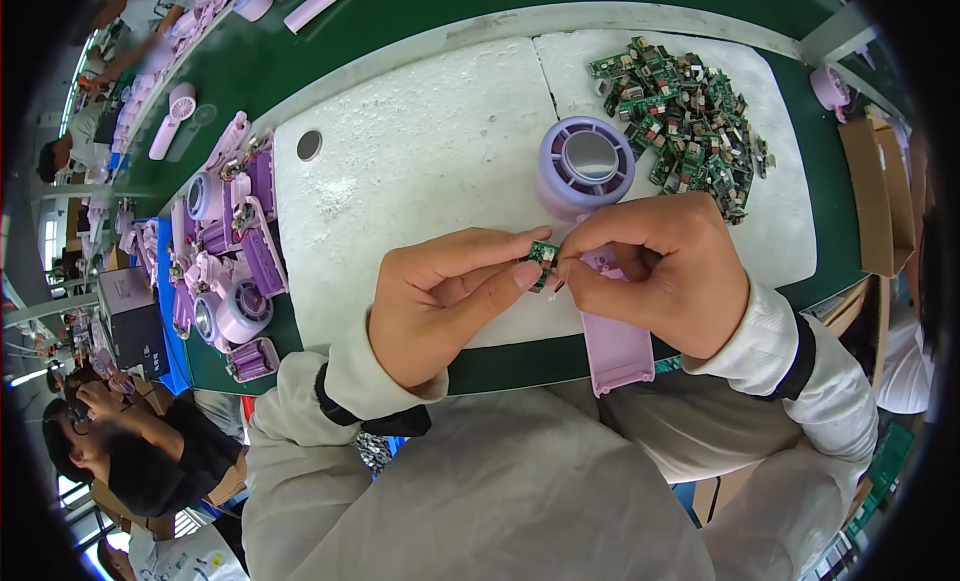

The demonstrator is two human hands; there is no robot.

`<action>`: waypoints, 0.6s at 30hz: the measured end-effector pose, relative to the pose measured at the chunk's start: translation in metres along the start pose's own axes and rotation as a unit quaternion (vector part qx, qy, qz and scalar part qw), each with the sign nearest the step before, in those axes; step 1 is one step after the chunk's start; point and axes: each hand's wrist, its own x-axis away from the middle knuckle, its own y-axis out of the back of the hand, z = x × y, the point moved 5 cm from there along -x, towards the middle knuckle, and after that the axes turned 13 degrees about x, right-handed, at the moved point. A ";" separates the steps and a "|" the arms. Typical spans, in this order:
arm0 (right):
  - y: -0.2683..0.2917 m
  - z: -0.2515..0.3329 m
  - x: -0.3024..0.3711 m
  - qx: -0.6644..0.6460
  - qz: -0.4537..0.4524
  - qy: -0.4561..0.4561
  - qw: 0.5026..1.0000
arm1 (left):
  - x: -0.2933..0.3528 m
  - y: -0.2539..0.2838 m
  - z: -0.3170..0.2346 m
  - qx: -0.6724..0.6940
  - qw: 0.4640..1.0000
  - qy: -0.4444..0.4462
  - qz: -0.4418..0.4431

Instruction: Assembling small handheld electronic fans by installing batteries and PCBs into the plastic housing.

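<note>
Between the thumb and fingers of my left hand is a small green circuit board, held above the white foam sheet. My right hand is closed in a pinch at the board's right edge. A tiny dark red bit shows at its fingertips, too small to name. Under my right hand lies a handheld fan, with its round purple head beyond the hand. Its open pink handle shell points toward me and reaches over the table's front edge. The hand hides the middle of the fan.
A heap of green circuit boards covers the foam sheet's far right. Purple fan parts are piled at the left. A cardboard box stands at the right. Co-workers sit at the far left, one in a black shirt.
</note>
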 end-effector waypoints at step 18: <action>-0.002 -0.001 0.001 -0.039 0.015 0.012 0.999 | -0.004 0.012 0.003 0.107 0.991 0.056 0.061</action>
